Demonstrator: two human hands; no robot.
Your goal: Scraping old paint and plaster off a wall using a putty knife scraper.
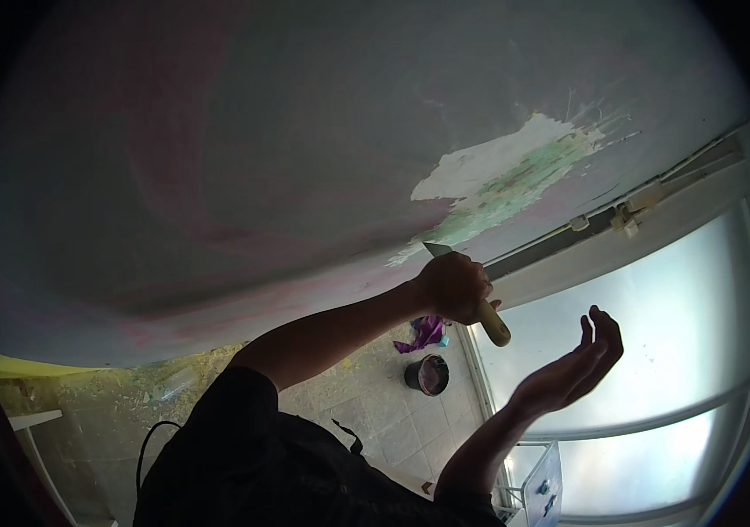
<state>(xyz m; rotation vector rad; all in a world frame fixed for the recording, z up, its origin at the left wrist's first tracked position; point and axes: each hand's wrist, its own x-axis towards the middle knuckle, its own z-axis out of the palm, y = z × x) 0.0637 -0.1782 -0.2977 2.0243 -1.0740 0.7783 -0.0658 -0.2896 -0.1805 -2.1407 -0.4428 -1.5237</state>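
In the head view, I am gripping a scraper (494, 325) in my left hand (454, 288), with the fingers wrapping round its pale tan handle. The end of the handle is jutting out below my fist, towards the lower right, and the blade is pointing up and left at a painted wall (304, 132). The tip is sitting by the lower end of a ragged bare patch (515, 167), which is showing white and green through the grey and pink paint; whether the metal is touching the wall, I cannot tell. My right hand (572, 369) is hanging in the air well apart from the left, holding nothing, its fingers bending loosely upward in front of a bright frosted panel (638, 299). Beneath my arms, a dark bucket (412, 378) is standing on the tiled floor (392, 426), and a crumpled purple cloth (428, 332) is lying near it. Yellowish specks are dotting the floor nearer the wall.
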